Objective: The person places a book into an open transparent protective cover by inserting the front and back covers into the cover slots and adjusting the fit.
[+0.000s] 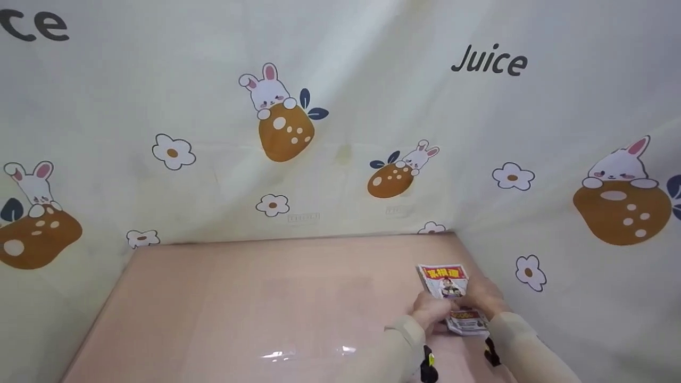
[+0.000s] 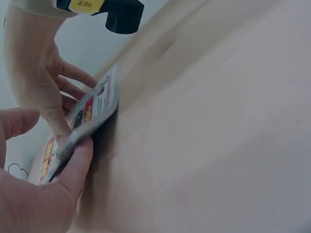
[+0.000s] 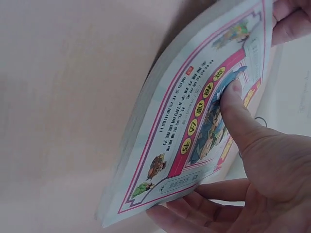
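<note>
"Where's the book (image 1: pixel 446 284)?"
"Between my left hand (image 1: pixel 432 308) and right hand (image 1: pixel 485 296), table (image 1: pixel 239 298)'s right side, long axis running away — right pinches it, left touches its edge — gripping, I can't tell."

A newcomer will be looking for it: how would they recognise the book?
In the head view, find the pinkish tabletop and go to its right side. There the left hand and right hand are on the book. Its red band with yellow characters sets it apart from the plain tabletop and rabbit-print cloth.
</note>
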Available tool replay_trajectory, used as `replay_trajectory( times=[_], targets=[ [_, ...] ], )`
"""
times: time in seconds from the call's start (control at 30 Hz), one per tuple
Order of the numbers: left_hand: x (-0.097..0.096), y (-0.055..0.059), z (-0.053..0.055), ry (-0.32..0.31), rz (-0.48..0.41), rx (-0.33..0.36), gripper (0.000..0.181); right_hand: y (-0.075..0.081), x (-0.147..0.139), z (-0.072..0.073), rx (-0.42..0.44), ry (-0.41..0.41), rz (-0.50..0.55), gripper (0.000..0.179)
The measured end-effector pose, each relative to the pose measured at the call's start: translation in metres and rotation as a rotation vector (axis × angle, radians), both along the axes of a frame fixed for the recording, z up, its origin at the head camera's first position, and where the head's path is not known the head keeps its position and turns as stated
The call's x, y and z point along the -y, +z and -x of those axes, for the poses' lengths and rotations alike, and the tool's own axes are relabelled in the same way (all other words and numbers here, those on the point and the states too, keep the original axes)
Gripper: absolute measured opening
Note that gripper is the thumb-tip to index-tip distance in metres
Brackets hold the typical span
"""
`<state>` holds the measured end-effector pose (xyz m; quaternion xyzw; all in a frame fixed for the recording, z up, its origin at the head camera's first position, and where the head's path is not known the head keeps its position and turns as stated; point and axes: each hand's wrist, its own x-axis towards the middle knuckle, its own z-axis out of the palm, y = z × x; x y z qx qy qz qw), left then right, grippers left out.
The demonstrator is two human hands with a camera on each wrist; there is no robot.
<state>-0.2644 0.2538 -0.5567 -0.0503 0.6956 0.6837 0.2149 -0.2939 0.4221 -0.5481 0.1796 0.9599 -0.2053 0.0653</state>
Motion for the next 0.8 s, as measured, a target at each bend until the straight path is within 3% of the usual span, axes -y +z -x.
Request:
replay_trajectory(
  times=[0.13, 0.3, 0.5, 0.63, 0.8],
  targets=[
    [-0.004, -0.010, -0.002, 0.003, -0.027, -0.023, 0.030, -0.001, -0.001, -0.002, -0.008, -0.014, 0.042, 0.081],
    [-0.005, -0.016, -0.001, 0.019, -0.019, -0.037, 0.042, -0.005, -0.005, -0.003, 0.001, -0.061, 0.111, 0.077],
    [0.005, -0.011, 0.000, -0.008, -0.114, 0.031, 0.054, -0.005, -0.009, -0.003, 0.012, -0.096, 0.173, 0.075],
    [0.011, -0.007, 0.002, -0.032, -0.173, 0.033, 0.054, -0.010, -0.019, -0.002, -0.019, -0.086, 0.130, 0.074],
    [0.017, 0.002, 0.006, -0.061, -0.206, 0.015, 0.057, -0.013, -0.029, -0.005, -0.079, -0.058, 0.149, 0.091]
  ],
)
